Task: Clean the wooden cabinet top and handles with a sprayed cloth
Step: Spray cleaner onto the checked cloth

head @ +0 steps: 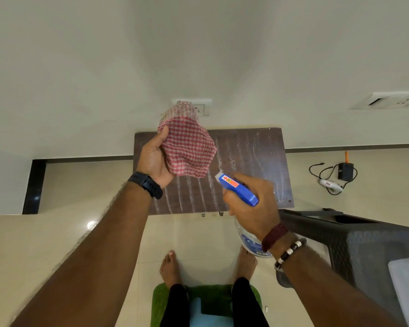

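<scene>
The left hand (pixel 155 159) is holding a bunched red-and-white checked cloth (pixel 187 147) above the cabinet top (pixel 257 161). The thumb is pressing the near edge of the cloth while the remaining fingers are lying hidden behind the fabric, so the grasp is confirmed only by the thumb and palm. The cloth is spreading beyond the fingertips toward the wall, partly covering a wall socket (pixel 202 109).

The right hand (pixel 253 204) is gripping the blue trigger head of a spray bottle (pixel 237 188), fingers curled round it. The white nozzle is projecting past the fingers and pointing at the cloth, just beside its lower edge without touching it. The clear bottle body is hanging below the palm, toward the person's feet.

The dark wooden cabinet top is lying beneath both hands, showing pale streaks and smears across its surface. Two metal handles (pixel 211 214) are protruding at its near edge, below the right hand's knuckles.

A black watch (pixel 147 184) is sitting on the left wrist; beaded bands (pixel 285 246) are circling the right. A dark plastic chair (pixel 354 237) is standing beside the right forearm. A charger with cable (pixel 338 177) is lying on the floor, well apart from the fingers. A green mat (pixel 159 300) is lying underfoot.
</scene>
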